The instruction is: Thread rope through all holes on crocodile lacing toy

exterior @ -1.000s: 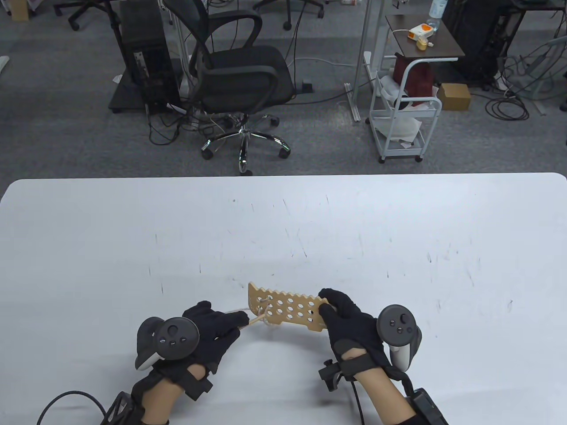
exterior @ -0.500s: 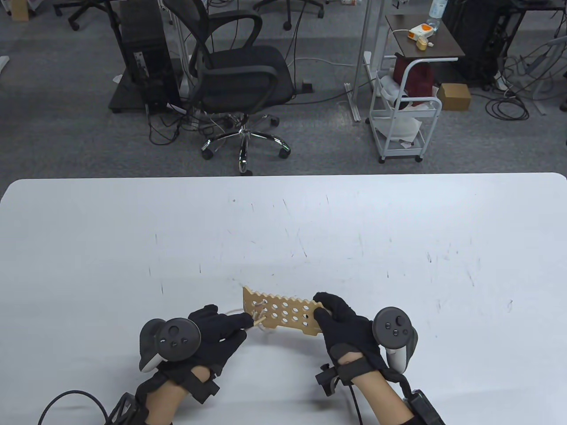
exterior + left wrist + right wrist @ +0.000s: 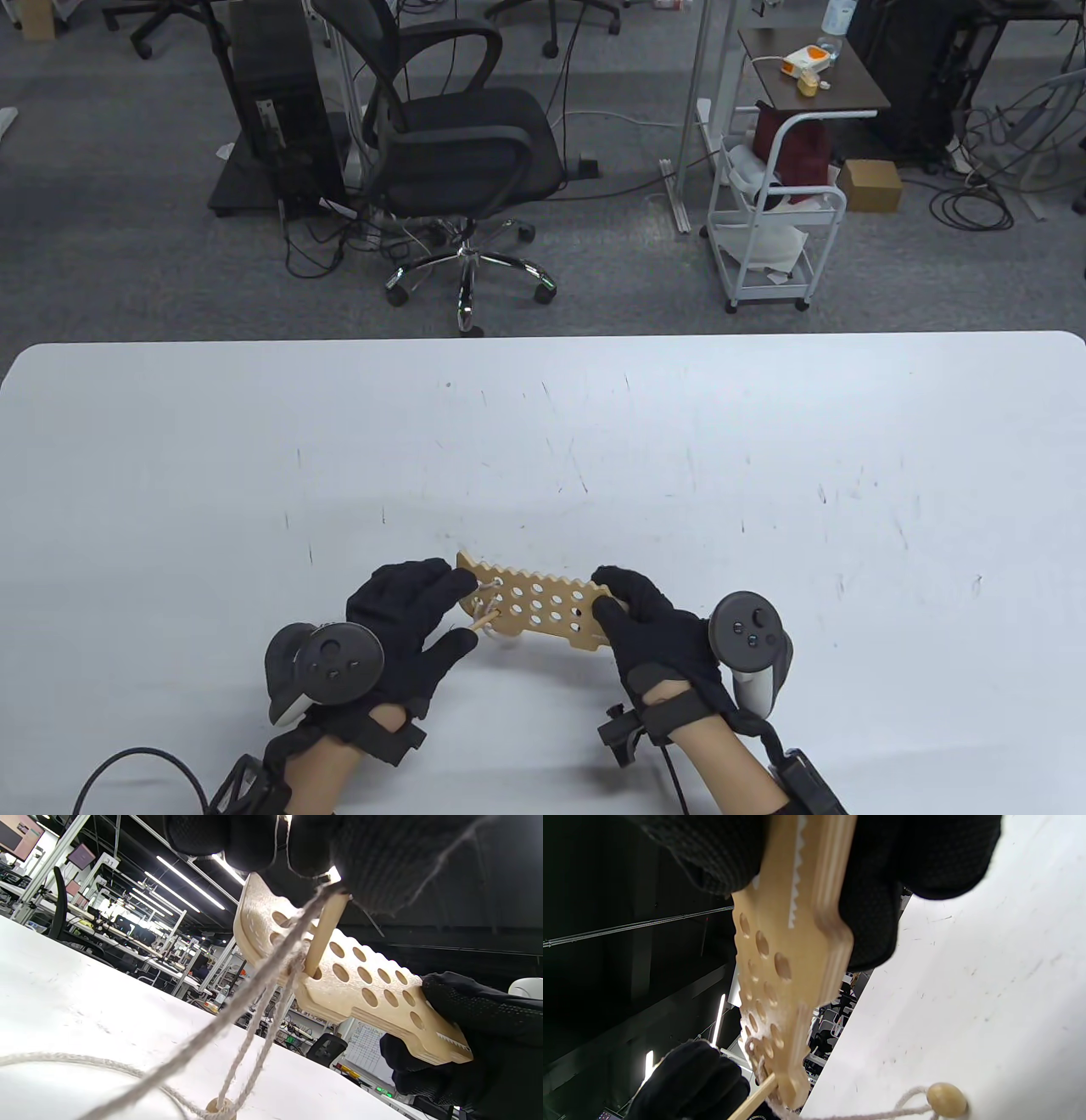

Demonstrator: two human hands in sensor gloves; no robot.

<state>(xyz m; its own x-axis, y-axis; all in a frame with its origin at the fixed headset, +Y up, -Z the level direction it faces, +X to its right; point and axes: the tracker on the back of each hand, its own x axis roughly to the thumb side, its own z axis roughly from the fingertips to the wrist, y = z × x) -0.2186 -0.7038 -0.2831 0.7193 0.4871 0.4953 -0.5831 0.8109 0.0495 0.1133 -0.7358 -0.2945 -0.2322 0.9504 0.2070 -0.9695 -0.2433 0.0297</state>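
The wooden crocodile board is held just above the table, between both hands. My right hand grips its right end between thumb and fingers, also seen in the right wrist view. My left hand is at the board's left end and pinches the wooden needle, whose tip sits in a hole near that end. The grey rope runs through holes at the left end and hangs down to a wooden bead lying on the table.
The white table stretches far and to both sides of the hands. Slack rope loops on the table under the board. A black cable lies at the near left edge. An office chair and a cart stand beyond the table.
Board and right hand have shifted slightly left. My left hand has moved forward up to the board's left end, bringing the needle into a hole there.
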